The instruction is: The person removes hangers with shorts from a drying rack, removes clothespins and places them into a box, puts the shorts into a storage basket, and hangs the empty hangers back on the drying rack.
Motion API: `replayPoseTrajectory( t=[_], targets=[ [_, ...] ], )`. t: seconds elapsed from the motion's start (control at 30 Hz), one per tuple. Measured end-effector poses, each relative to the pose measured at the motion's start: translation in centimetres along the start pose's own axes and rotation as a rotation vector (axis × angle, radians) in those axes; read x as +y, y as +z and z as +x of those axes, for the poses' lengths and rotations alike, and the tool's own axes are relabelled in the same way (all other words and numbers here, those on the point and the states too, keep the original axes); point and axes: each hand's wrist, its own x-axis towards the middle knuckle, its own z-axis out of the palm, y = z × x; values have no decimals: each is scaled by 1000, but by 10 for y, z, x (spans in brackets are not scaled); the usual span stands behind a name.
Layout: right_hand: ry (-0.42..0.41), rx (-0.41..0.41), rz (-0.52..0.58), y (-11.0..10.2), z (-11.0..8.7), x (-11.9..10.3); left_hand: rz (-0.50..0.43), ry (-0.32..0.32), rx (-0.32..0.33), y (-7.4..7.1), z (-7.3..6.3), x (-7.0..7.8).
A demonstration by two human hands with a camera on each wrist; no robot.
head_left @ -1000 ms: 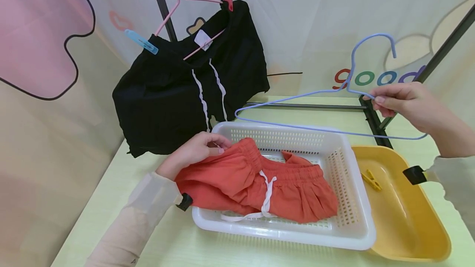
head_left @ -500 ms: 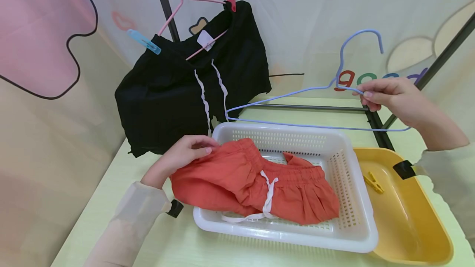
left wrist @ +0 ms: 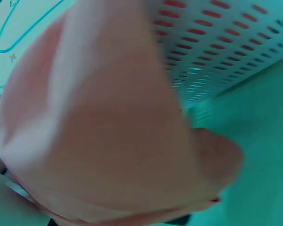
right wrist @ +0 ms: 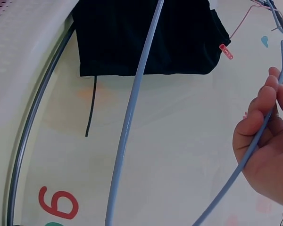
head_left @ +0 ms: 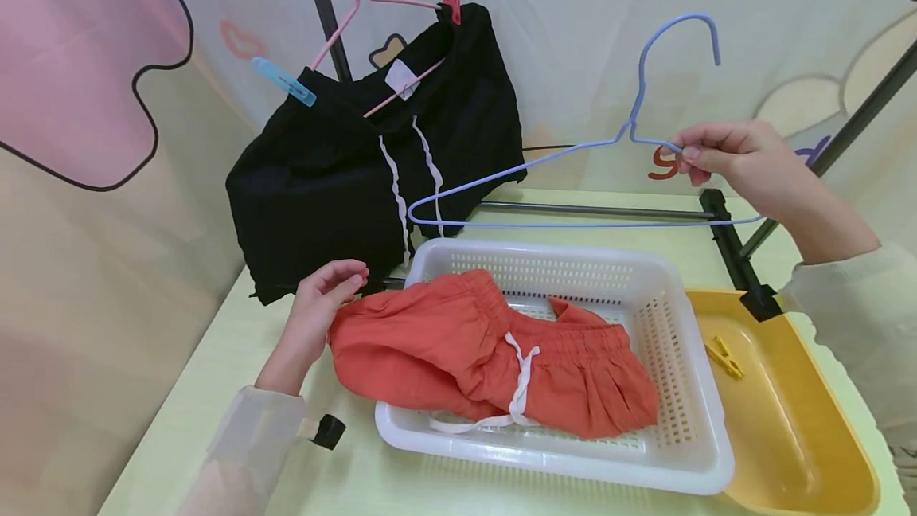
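Right hand (head_left: 752,166): pinching the blue hanger (head_left: 573,225) on its shoulder wire, just right of the neck. Hook is up, tip turned right. Bottom wire runs roughly level, seen just above the far rim of the white basket (head_left: 559,460). Left end of the hanger overlaps the black shorts (head_left: 315,189) in the head view; contact can't be told. Right end sits tight by the rack (head_left: 595,211) foot, so room on that side looks narrow.

Left hand (head_left: 315,305): fingers loosely bent, free, at the left end of the orange shorts (head_left: 430,341). Can't tell if it touches the cloth; left wrist view is blurred.

Orange shorts lie across the basket, waistband toward the far side, white drawstring at the middle. Their left end hangs out past the left rim; right end stops inside the right wall, with a strip of basket floor between.

Yellow tub (head_left: 795,420) butts up to the basket's right side, partly hidden by its rim; yellow peg (head_left: 725,358) inside. Desk (head_left: 344,484) surface shows in front of and left of the basket, plus a strip between far rim and rack bar.
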Motion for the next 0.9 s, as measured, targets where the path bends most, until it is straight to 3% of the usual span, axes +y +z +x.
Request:
replayPoseTrajectory(
  t=[0.2,0.5,0.63,0.8,0.9],
  targets=[
    [-29,5,14,3,17,-12,-310,-63,67,2,-5,-17],
    [-152,-36,253,7,47,-34,-732,-179,42,8,-12,-40],
    [-189,-45,362,7,59,-44,-862,-235,22,15,-19,-42],
    [-214,-36,473,6,74,-56,-1009,-232,10,23,-26,-45],
    [-227,-23,522,5,82,-63,-1085,-225,36,28,-29,-48]
  ],
)
